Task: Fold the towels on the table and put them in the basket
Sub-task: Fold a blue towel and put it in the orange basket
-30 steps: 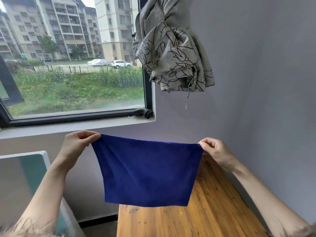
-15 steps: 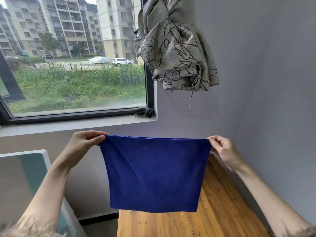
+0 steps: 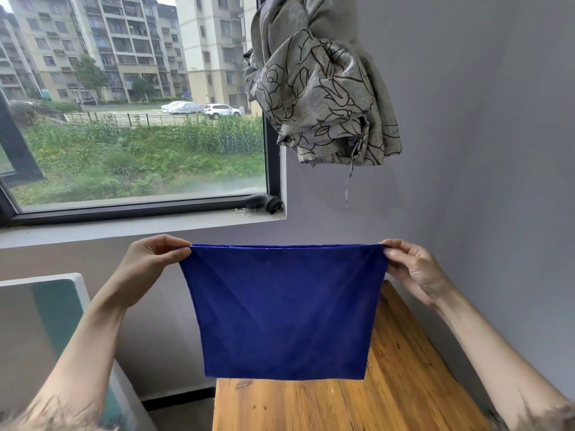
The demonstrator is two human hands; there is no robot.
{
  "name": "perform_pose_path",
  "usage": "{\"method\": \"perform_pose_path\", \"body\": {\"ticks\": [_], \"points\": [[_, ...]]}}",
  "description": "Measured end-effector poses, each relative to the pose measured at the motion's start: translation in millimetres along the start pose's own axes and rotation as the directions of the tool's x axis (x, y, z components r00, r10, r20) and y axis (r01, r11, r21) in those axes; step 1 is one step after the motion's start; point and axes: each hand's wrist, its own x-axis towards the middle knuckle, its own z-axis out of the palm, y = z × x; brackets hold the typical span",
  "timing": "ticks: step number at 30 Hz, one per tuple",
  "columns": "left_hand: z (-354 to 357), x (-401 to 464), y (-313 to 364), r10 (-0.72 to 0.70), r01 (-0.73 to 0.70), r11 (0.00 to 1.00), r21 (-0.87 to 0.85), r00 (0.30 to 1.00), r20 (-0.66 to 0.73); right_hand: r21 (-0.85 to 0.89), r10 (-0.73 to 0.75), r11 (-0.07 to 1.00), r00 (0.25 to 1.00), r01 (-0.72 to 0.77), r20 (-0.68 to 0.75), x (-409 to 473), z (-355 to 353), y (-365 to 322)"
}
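Note:
A dark blue towel (image 3: pixel 284 312) hangs in the air, stretched flat between my two hands above the far end of the wooden table (image 3: pixel 389 396). My left hand (image 3: pixel 149 259) pinches its upper left corner between thumb and fingers. My right hand (image 3: pixel 413 269) pinches the upper right corner. The towel's top edge is taut and level, and its lower edge hangs just above the table. No basket and no other towels are in view.
A grey wall stands right behind the table and along its right side. A knotted patterned curtain (image 3: pixel 320 88) hangs above. A window with a small black object (image 3: pixel 264 203) on its sill is at the left. A white-edged panel (image 3: pixel 59 306) stands lower left.
Both hands have drawn further apart, and the towel's sagging top edge has pulled straight and level. The view has tilted down a little.

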Motion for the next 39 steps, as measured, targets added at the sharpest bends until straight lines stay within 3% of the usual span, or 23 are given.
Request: {"method": "perform_pose_path", "body": {"ticks": [7, 17, 24, 32, 39], "points": [[2, 0, 1, 0.019, -0.018, 0.999, -0.039, 0.999, 0.041, 0.087, -0.023, 0.996, 1.0, 0.024, -0.009, 4, 3, -11], [-2, 0, -4, -0.011, 0.011, 0.997, -0.073, 1.0, -0.008, -0.037, -0.015, 0.999, 0.999, 0.017, 0.043, -1, 4, -16], [-4, -2, -3, -0.016, 0.017, 0.997, -0.072, 1.0, 0.012, -0.077, 0.0, 0.997, 1.0, -0.001, -0.019, 1, 6, -11], [-3, -5, 0, 0.038, -0.042, 0.994, 0.101, 0.998, 0.041, -0.07, -0.014, 0.997, 0.997, 0.009, -0.072, 8, 3, -6], [3, -3, -17, -0.021, 0.009, 0.963, 0.271, 0.999, 0.043, -0.324, -0.058, 0.945, 0.998, 0.046, -0.028, 15, -2, 8]]}}
